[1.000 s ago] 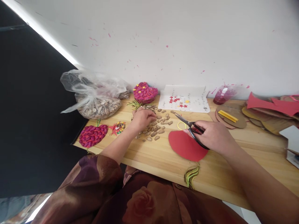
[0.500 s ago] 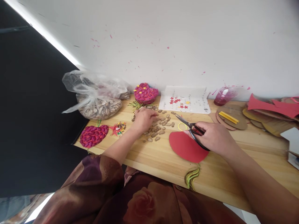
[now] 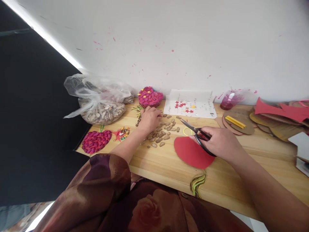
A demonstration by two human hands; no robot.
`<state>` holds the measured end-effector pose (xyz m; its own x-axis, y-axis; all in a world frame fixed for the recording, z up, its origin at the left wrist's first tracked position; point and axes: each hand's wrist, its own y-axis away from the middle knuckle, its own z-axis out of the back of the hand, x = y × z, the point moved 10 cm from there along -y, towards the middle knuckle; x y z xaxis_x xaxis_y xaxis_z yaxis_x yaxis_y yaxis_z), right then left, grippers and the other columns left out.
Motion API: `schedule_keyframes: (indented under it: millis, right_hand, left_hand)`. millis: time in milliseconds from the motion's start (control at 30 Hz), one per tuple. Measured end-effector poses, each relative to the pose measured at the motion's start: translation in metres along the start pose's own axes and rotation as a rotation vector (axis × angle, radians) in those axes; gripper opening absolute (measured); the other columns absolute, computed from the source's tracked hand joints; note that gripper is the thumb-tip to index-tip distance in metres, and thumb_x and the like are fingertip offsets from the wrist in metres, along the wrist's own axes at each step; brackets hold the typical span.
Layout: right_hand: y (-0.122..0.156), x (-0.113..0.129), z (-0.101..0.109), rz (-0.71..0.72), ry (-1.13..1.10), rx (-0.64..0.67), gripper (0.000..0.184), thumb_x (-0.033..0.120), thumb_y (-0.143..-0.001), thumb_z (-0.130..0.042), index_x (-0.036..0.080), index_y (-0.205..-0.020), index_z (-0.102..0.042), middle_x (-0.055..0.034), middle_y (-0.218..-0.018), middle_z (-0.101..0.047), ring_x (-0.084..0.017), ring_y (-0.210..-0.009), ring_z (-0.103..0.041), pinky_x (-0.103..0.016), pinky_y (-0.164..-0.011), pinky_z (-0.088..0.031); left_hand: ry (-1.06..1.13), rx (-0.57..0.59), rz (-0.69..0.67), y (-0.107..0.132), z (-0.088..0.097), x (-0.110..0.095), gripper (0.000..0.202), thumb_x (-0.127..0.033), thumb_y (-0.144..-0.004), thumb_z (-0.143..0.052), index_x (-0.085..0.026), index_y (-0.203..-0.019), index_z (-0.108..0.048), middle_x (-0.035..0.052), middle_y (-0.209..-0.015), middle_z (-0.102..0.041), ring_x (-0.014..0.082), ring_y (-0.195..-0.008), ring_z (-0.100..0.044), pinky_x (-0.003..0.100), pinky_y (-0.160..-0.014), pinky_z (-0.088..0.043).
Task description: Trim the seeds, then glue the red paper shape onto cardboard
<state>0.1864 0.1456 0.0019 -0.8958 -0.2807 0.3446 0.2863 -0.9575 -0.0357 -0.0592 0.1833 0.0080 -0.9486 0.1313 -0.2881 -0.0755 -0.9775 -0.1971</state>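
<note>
My left hand (image 3: pixel 150 118) rests palm down on a scatter of brown seeds (image 3: pixel 166 130) on the wooden table (image 3: pixel 241 180). Its fingers are curled over the seeds at the far side of the pile; what they grip is hidden. My right hand (image 3: pixel 220 141) is closed on the handles of black scissors (image 3: pixel 193 130), whose blades point left and away. Under that hand lies a red rounded paper shape (image 3: pixel 190 153). A small yellow ring (image 3: pixel 186 131) lies by the scissor blades.
A clear bag of seed husks (image 3: pixel 101 108) sits at the back left. Red seed-covered hearts (image 3: pixel 96 141) (image 3: pixel 149 96), a star sheet (image 3: pixel 191 104), a pink cup (image 3: pixel 229 98), cardboard and red cut-outs (image 3: pixel 277 112) and green-yellow strands (image 3: pixel 198 183) lie around.
My left hand has slid away from me across the seeds, toward the far heart. My right hand and the scissors have barely moved.
</note>
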Motion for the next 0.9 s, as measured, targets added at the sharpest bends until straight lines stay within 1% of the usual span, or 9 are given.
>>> schedule_keyframes:
  millis: [167, 267, 367, 433, 533, 667, 733, 800, 900]
  right_hand:
    - [-0.001, -0.002, 0.0, 0.013, -0.001, -0.01, 0.049, 0.071, -0.079, -0.053, 0.024, -0.066, -0.058, -0.0037, -0.064, -0.065, -0.018, -0.06, -0.054, -0.03, -0.055, -0.028]
    - [-0.001, -0.003, -0.001, 0.008, 0.003, -0.004, 0.048, 0.071, -0.078, -0.053, 0.024, -0.066, -0.058, -0.0037, -0.064, -0.065, -0.018, -0.059, -0.053, -0.03, -0.055, -0.028]
    - [0.0, -0.003, -0.002, -0.005, 0.003, 0.006, 0.048, 0.071, -0.078, -0.054, 0.025, -0.066, -0.058, -0.0031, -0.065, -0.065, -0.018, -0.06, -0.053, -0.03, -0.055, -0.029]
    - [0.0, -0.003, -0.003, -0.014, 0.003, 0.017, 0.048, 0.071, -0.078, -0.053, 0.025, -0.066, -0.056, -0.0027, -0.064, -0.065, -0.018, -0.06, -0.053, -0.03, -0.055, -0.029]
    - [0.001, -0.004, -0.003, -0.021, 0.006, 0.024, 0.049, 0.072, -0.077, -0.053, 0.025, -0.065, -0.055, -0.0023, -0.062, -0.063, -0.018, -0.059, -0.051, -0.031, -0.055, -0.029]
    - [0.0, -0.004, -0.001, -0.008, 0.01, 0.006, 0.049, 0.072, -0.078, -0.053, 0.025, -0.064, -0.055, -0.0026, -0.062, -0.063, -0.019, -0.06, -0.052, -0.031, -0.056, -0.028]
    - [-0.001, -0.006, -0.001, -0.016, 0.012, 0.006, 0.05, 0.072, -0.079, -0.051, 0.025, -0.064, -0.055, -0.0026, -0.062, -0.062, -0.019, -0.06, -0.051, -0.031, -0.056, -0.028]
    - [-0.001, -0.007, -0.002, -0.024, 0.019, 0.013, 0.05, 0.072, -0.08, -0.05, 0.025, -0.065, -0.055, -0.0026, -0.061, -0.062, -0.018, -0.059, -0.05, -0.031, -0.055, -0.027]
    - [0.0, -0.005, -0.005, -0.021, 0.03, 0.032, 0.05, 0.073, -0.08, -0.05, 0.025, -0.065, -0.055, -0.0029, -0.061, -0.062, -0.018, -0.058, -0.05, -0.031, -0.055, -0.026]
  left_hand:
    - [0.073, 0.099, 0.022, -0.011, -0.008, -0.004, 0.015, -0.022, -0.086, -0.061, -0.024, -0.09, -0.076, 0.0051, -0.094, -0.077, 0.0288, -0.105, -0.06, 0.047, -0.098, -0.035]
    - [0.115, 0.157, 0.044, -0.018, -0.016, -0.001, 0.012, -0.025, -0.083, -0.068, -0.025, -0.09, -0.077, 0.0029, -0.093, -0.079, 0.0271, -0.101, -0.064, 0.046, -0.099, -0.036]
    - [0.144, 0.187, 0.062, -0.022, -0.021, 0.002, 0.01, -0.027, -0.082, -0.07, -0.027, -0.087, -0.078, 0.0, -0.093, -0.079, 0.0248, -0.096, -0.067, 0.044, -0.099, -0.038]
    - [0.141, 0.176, 0.075, -0.022, -0.021, 0.003, 0.009, -0.027, -0.081, -0.071, -0.027, -0.085, -0.079, 0.0002, -0.09, -0.079, 0.0256, -0.096, -0.067, 0.044, -0.099, -0.038]
    - [0.123, 0.115, 0.088, -0.021, -0.014, 0.005, 0.009, -0.026, -0.08, -0.072, -0.026, -0.085, -0.08, 0.0022, -0.089, -0.079, 0.0286, -0.1, -0.064, 0.045, -0.099, -0.039]
    - [0.102, -0.021, 0.09, -0.017, 0.006, 0.017, 0.018, -0.028, -0.087, -0.063, -0.026, -0.094, -0.08, 0.0044, -0.104, -0.077, 0.0285, -0.107, -0.061, 0.045, -0.1, -0.038]
    - [0.068, -0.069, 0.09, -0.014, 0.015, 0.025, 0.02, -0.026, -0.089, -0.061, -0.026, -0.095, -0.079, 0.0054, -0.106, -0.076, 0.0286, -0.107, -0.06, 0.046, -0.099, -0.038]
    - [0.027, -0.065, 0.063, -0.011, 0.017, 0.028, 0.019, -0.024, -0.087, -0.062, -0.026, -0.095, -0.079, 0.0054, -0.105, -0.076, 0.0293, -0.107, -0.059, 0.047, -0.097, -0.038]
    - [-0.028, -0.042, -0.021, -0.007, 0.01, 0.02, 0.018, -0.024, -0.085, -0.064, -0.027, -0.096, -0.079, 0.0048, -0.108, -0.076, 0.0294, -0.108, -0.057, 0.047, -0.094, -0.037]
